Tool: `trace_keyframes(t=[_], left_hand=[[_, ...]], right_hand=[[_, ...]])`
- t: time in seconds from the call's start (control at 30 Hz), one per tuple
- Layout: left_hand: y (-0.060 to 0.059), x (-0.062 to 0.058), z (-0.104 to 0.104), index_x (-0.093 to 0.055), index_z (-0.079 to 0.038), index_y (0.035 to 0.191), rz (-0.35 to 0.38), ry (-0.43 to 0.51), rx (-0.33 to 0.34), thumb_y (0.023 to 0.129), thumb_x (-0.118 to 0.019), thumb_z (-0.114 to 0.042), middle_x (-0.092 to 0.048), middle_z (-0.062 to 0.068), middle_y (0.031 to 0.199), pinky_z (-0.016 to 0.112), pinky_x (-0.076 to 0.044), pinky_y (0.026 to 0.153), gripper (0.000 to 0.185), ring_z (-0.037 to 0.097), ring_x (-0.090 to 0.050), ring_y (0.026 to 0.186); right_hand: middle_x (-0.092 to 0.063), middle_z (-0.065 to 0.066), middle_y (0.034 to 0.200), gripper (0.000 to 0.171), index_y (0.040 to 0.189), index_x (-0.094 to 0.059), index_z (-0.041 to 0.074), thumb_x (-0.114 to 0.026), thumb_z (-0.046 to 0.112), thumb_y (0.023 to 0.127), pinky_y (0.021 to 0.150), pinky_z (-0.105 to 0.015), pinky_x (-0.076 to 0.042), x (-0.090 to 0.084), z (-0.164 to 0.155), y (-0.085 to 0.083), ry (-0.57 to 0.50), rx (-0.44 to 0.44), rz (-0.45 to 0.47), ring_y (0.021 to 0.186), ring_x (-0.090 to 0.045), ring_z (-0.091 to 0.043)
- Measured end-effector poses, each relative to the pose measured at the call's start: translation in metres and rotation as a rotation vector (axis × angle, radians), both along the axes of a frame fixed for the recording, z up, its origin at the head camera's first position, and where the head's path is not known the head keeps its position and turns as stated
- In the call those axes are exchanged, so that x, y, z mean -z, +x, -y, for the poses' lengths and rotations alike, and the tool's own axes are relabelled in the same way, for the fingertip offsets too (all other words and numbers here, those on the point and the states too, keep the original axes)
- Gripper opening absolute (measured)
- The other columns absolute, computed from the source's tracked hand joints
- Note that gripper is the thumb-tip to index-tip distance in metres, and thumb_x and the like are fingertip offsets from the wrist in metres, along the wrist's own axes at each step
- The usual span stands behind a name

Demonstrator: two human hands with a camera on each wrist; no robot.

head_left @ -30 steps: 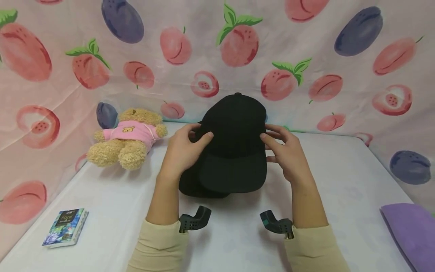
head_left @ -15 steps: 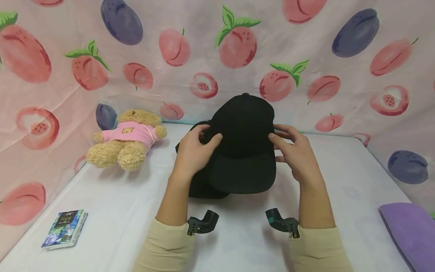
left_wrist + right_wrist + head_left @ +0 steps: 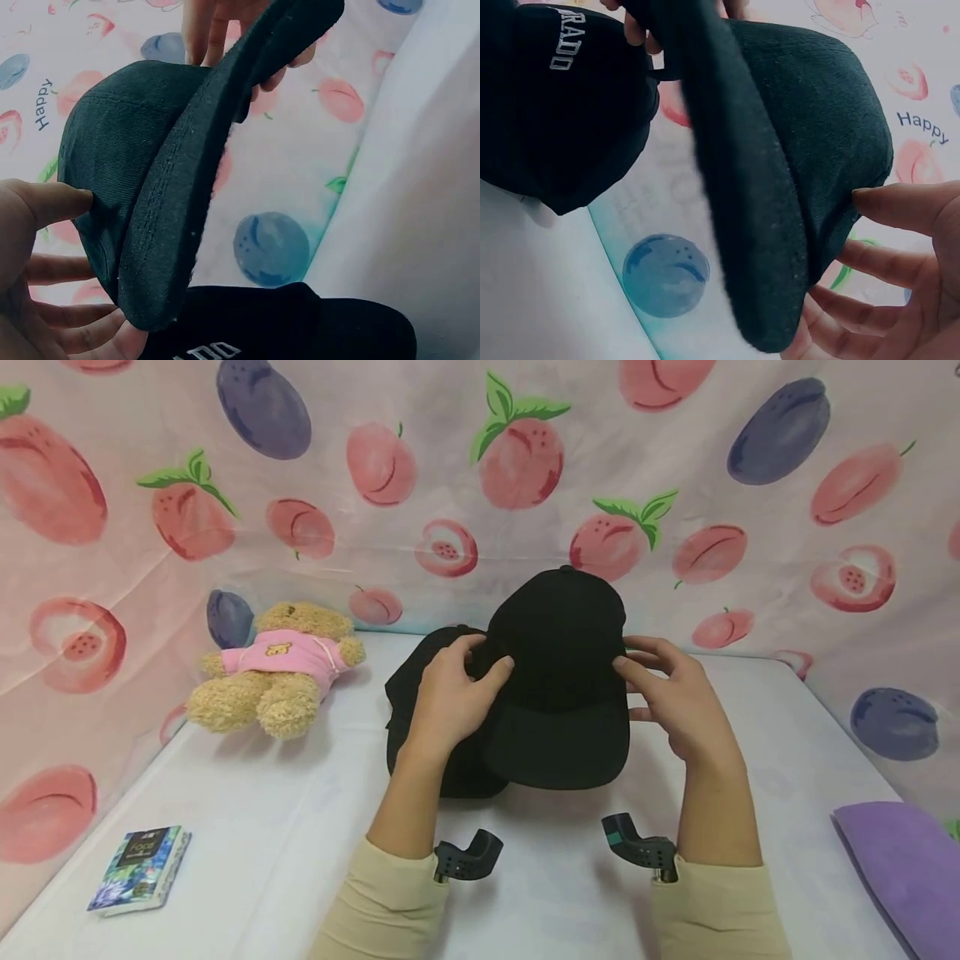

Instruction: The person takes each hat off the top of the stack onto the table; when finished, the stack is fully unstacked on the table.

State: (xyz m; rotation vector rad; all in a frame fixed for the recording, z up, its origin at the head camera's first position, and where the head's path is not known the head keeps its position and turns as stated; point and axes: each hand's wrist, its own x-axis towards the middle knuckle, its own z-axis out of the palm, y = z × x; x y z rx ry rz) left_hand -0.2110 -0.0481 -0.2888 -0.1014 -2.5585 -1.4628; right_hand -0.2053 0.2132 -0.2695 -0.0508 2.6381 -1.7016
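Observation:
Both hands hold a plain black cap point(image 3: 558, 643) upright, brim toward me, above the white table. My left hand point(image 3: 457, 693) pinches its left side, thumb on the front and fingers behind. On the opposite side, my right hand point(image 3: 678, 693) grips the crown's edge the same way, as the right wrist view also shows. A second black cap point(image 3: 408, 685) sits on the table behind and left of the held one, partly covered by it and my left hand. White lettering point(image 3: 566, 41) runs across its front in the right wrist view.
A teddy bear point(image 3: 288, 664) in a pink top lies at the back left. A small blue patterned pack point(image 3: 140, 868) rests at the front left. Something flat and purple point(image 3: 903, 868) lies at the right edge. Fruit-printed cloth point(image 3: 525, 535) hangs behind the table.
Both hands have carried the plain cap to the right. More of the second cap now shows on the left.

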Motion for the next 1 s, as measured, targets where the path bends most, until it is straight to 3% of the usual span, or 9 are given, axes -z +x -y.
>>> trace_keyframes(t=[0.4,0.73,1.0], left_hand=[[-0.003,0.003,-0.008,-0.057,-0.014,0.147,0.035,-0.009,0.018,0.098,-0.066,-0.043,-0.059,0.012,0.143,0.055,-0.045,0.111,0.058,0.028,-0.054,0.131],[-0.009,0.005,-0.015,-0.054,-0.012,0.149,0.034,-0.050,0.076,0.100,-0.064,-0.041,-0.055,0.012,0.150,0.054,-0.043,0.114,0.058,0.030,-0.051,0.138],[-0.015,0.019,-0.036,-0.054,-0.009,0.149,0.028,-0.074,0.193,0.101,-0.062,-0.041,-0.055,0.013,0.151,0.052,-0.047,0.111,0.058,0.032,-0.053,0.139]], right_hand=[[-0.038,-0.020,0.162,0.067,0.161,-0.034,0.012,-0.055,0.042,0.105,0.078,-0.023,-0.061,0.003,-0.008,0.001,0.023,-0.002,0.021,0.134,-0.050,-0.043],[-0.039,-0.020,0.161,0.067,0.161,-0.035,0.013,-0.057,0.041,0.104,0.078,-0.023,-0.061,0.003,-0.015,0.004,0.012,0.019,0.016,0.132,-0.051,-0.041],[-0.041,-0.022,0.159,0.065,0.161,-0.036,0.012,-0.055,0.040,0.105,0.076,-0.023,-0.061,0.012,-0.038,0.013,0.066,0.058,0.017,0.124,-0.057,-0.035]])
